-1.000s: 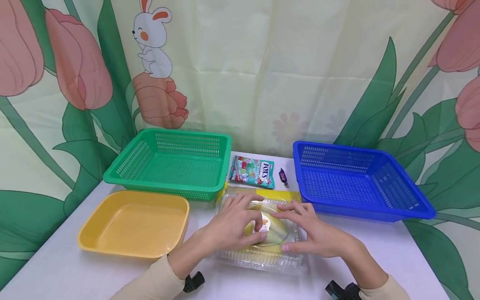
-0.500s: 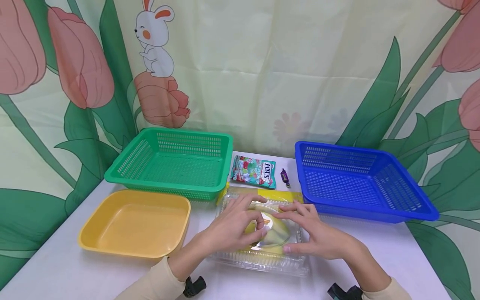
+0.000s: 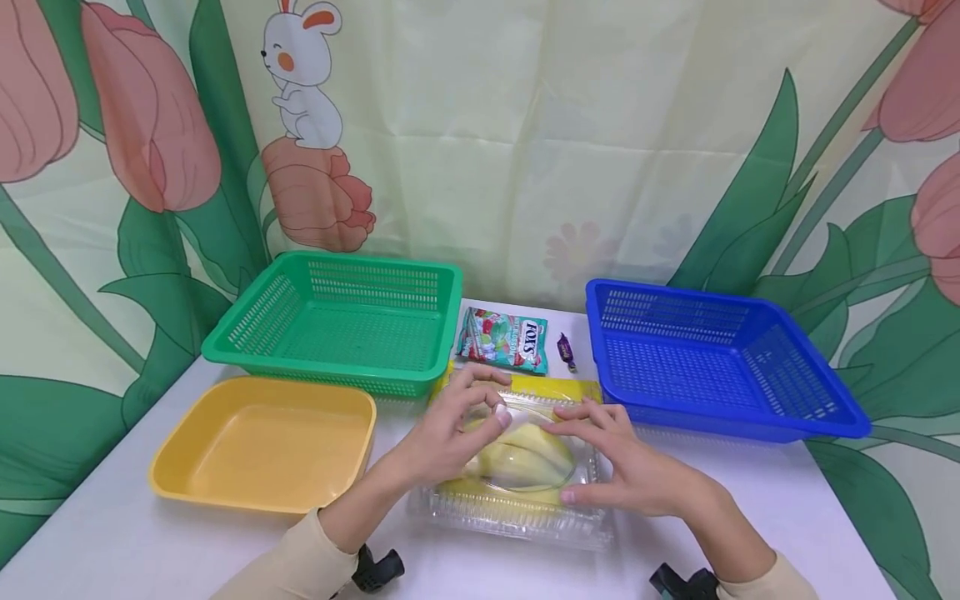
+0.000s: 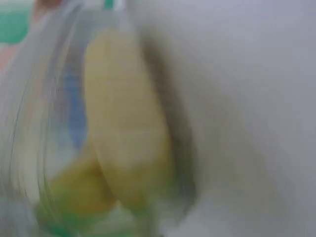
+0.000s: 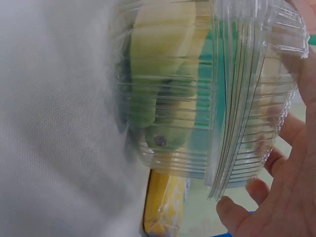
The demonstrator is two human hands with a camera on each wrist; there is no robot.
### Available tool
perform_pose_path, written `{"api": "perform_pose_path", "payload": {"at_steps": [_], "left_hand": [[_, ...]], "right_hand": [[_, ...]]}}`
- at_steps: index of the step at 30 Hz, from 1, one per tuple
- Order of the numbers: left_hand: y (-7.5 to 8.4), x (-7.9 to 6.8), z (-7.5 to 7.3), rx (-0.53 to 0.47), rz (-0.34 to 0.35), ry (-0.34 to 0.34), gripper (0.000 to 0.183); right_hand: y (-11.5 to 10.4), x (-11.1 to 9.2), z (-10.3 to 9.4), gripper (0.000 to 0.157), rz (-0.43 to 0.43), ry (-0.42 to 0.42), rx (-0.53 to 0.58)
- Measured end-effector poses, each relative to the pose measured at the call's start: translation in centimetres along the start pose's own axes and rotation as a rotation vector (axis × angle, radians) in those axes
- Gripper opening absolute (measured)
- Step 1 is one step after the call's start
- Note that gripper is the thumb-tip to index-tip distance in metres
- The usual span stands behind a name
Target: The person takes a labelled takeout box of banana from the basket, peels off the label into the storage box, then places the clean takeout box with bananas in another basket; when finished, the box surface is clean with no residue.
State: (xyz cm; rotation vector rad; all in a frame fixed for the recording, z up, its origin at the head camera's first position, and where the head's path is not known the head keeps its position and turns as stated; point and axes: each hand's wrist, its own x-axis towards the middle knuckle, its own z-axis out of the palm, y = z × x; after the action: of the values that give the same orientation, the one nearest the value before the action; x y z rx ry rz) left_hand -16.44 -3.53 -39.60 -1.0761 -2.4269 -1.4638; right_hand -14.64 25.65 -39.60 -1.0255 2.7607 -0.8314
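A clear plastic clamshell box (image 3: 525,512) stands on the white table, lid down. Yellow-green fruit, apparently bananas (image 5: 158,44), shows through its walls. My left hand (image 3: 446,425) is raised over the lid's left part, thumb and index finger meeting in a pinch. A small white bit of label (image 3: 502,413) shows at those fingertips, and no label is visible on the lid. My right hand (image 3: 637,462) holds the lid's right side, thumb near the front and fingers toward the back. The left wrist view is badly blurred.
Behind the box lies a yellow packet (image 3: 551,386), partly covered. Farther back are a teal FOX'S candy bag (image 3: 504,339) and a purple wrapped sweet (image 3: 566,353). A green basket (image 3: 333,371), a yellow tray (image 3: 258,502) and a blue basket (image 3: 720,421) flank them.
My left hand has moved up and left from the lid's middle. The white label seen there earlier is off the lid. My right hand has stayed in place.
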Motion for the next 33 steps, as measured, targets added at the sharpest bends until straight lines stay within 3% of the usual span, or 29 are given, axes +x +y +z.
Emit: {"api": "perform_pose_path", "payload": {"at_steps": [3, 6, 12, 19, 25, 33], "left_hand": [[-0.1, -0.3, -0.2, -0.041, 0.045, 0.061, 0.018], [0.1, -0.5, 0.1, 0.003, 0.055, 0.068, 0.018], [0.3, -0.4, -0.1, -0.031, 0.034, 0.104, 0.014], [0.9, -0.7, -1.5, 0.028, 0.059, 0.129, 0.011], [1.0, -1.9, -4.1, 0.104, 0.064, 0.185, 0.007], [-0.2, -5.0, -10.2, 0.264, 0.019, 0.282, 0.008]], "right_hand": [[-0.1, 0.2, 0.0, 0.070, -0.002, 0.004, 0.002], [-0.1, 0.2, -0.2, 0.070, -0.006, -0.004, -0.006], [-0.3, 0.2, -0.4, 0.071, 0.008, -0.013, -0.004], [-0.4, 0.3, -0.4, 0.071, 0.009, -0.010, -0.004], [-0.4, 0.1, -0.3, 0.072, -0.006, -0.004, -0.008], [-0.7, 0.2, -0.5, 0.072, 0.006, -0.022, -0.006]]}}
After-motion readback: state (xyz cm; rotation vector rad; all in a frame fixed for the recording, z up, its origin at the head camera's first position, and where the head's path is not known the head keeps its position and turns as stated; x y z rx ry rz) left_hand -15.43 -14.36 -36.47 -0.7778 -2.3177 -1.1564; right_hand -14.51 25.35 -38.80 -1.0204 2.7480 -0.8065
